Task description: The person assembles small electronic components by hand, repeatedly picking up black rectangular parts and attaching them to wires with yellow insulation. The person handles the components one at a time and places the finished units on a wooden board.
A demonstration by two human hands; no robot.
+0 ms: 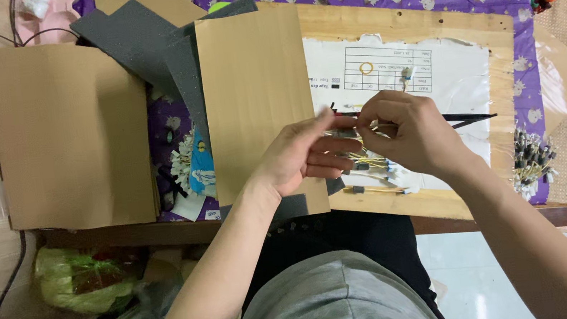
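Two hands meet over one wooden board (426,26). The left hand (305,157) and right hand (406,133) both pinch one bunch of thin yellow wires (368,161) between their fingers. One more heap of small parts (532,161) lies at the board's right edge, beside two brown cardboard sheets (253,91).

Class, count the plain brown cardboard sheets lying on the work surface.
2: a large cardboard stack at the left, and a narrower cardboard sheet in the middle beside the left hand. More may lie beneath.
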